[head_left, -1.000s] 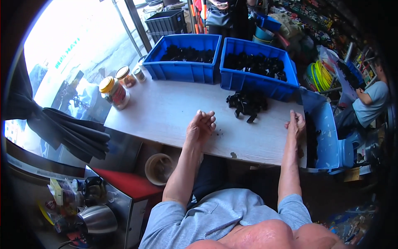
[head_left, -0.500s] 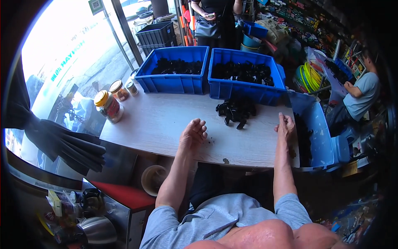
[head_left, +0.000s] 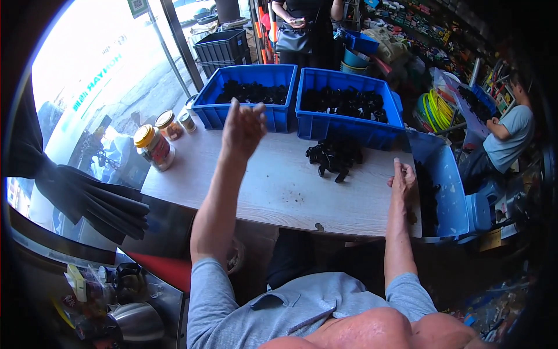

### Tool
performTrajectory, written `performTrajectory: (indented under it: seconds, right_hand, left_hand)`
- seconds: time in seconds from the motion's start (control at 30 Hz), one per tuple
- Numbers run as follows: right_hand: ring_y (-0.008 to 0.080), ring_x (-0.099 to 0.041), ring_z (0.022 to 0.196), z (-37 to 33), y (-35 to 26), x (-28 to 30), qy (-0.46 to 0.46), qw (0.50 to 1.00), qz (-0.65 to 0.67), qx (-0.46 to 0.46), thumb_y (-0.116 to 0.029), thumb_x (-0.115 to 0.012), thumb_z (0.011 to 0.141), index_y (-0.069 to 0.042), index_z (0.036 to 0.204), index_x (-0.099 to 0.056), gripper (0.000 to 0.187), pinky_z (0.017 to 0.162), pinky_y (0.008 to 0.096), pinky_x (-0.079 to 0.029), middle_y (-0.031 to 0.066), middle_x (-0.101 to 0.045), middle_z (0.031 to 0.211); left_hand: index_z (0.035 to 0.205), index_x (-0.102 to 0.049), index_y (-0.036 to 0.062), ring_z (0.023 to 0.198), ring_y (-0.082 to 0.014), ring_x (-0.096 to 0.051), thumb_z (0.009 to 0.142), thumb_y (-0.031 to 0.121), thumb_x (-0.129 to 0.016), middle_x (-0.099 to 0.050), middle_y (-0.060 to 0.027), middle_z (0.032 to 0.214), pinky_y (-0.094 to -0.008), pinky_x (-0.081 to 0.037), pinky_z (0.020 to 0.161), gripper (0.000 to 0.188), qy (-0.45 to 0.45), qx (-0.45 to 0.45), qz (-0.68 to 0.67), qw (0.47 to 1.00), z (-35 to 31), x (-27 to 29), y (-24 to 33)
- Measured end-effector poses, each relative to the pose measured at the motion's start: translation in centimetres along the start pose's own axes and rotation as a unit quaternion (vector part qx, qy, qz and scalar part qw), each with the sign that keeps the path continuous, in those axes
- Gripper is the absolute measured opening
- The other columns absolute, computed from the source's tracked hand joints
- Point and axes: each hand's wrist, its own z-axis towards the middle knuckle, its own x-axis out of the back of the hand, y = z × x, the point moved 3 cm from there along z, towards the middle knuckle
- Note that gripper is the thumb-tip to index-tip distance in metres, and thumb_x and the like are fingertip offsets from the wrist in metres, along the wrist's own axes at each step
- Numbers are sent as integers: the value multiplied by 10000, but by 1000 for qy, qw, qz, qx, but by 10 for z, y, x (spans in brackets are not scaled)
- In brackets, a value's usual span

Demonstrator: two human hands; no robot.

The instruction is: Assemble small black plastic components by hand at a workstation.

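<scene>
My left hand [head_left: 244, 128] is raised over the table in front of the left blue bin [head_left: 241, 114], its fingers apart and nothing visible in them. Black small parts [head_left: 256, 93] fill that bin. To the right stands a second blue bin [head_left: 349, 129], with more black parts [head_left: 343, 103] inside. A loose pile of black parts [head_left: 334, 158] lies on the pale wooden table [head_left: 261, 186] just before it. By the table's right edge, my right hand [head_left: 402, 176] is closed, thumb against fingers; whatever it may hold is too small to make out.
Jars [head_left: 154, 148] stand at the table's left, beside the window. A translucent blue tub [head_left: 453, 192] adjoins the right edge. One person [head_left: 302, 35] stands beyond the bins; another [head_left: 508, 134] sits far right. A metal kettle [head_left: 136, 323] is at lower left.
My left hand has moved forward and left from the middle of the table to the left bin, uncovering small dark specks on the tabletop. My right hand has stayed about where it was.
</scene>
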Motion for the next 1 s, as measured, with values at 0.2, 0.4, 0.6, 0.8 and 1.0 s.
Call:
performTrajectory:
  seconds: [0.2, 0.4, 0.6, 0.8, 1.0]
  right_hand:
    - [122, -533, 437, 8, 10, 5, -12, 1000, -25, 5, -441, -710, 876, -59, 941, -679, 389, 420, 248, -440, 55, -571, 556]
    - [118, -541, 437, 13, 15, 6, -27, 998, -50, 8, -455, -694, 890, -63, 937, -682, 395, 416, 240, -443, 46, -580, 566]
    - [115, -552, 443, 6, 5, 3, -29, 999, -33, 12, -469, -683, 894, -69, 938, -685, 403, 426, 252, -455, 39, -578, 557]
    - [119, -554, 444, -5, -11, 5, -13, 998, -56, 9, -474, -670, 899, -70, 945, -687, 407, 447, 242, -455, 48, -590, 561]
    - [122, -555, 437, -5, -8, 4, 3, 999, -26, 20, -468, -682, 894, -65, 924, -685, 405, 425, 248, -444, 43, -581, 559]
  left_hand:
    - [972, -714, 109, 828, -204, -657, 1012, 631, -308, -726, -86, 990, -320, -522, 690, 663, 37, -44, 48, 997, 10, -16, 59]
    - [1007, -730, 109, 874, -223, -668, 1001, 657, -305, -735, -87, 1016, -340, -520, 731, 694, 7, 5, 22, 1000, -41, -9, 1]
    - [978, -699, 120, 876, -214, -661, 1010, 562, -427, -726, -85, 1030, -344, -521, 752, 520, 112, 59, 38, 991, -77, 36, -69]
    - [978, -674, 92, 860, -155, -656, 1016, 339, -565, -714, -84, 1017, -300, -535, 762, 273, 147, 42, 186, 971, -98, 43, -106]
    - [1054, -686, 38, 859, -112, -646, 1008, 244, -604, -714, -71, 1039, -260, -534, 771, 226, 125, 15, 316, 940, -106, 34, -111]
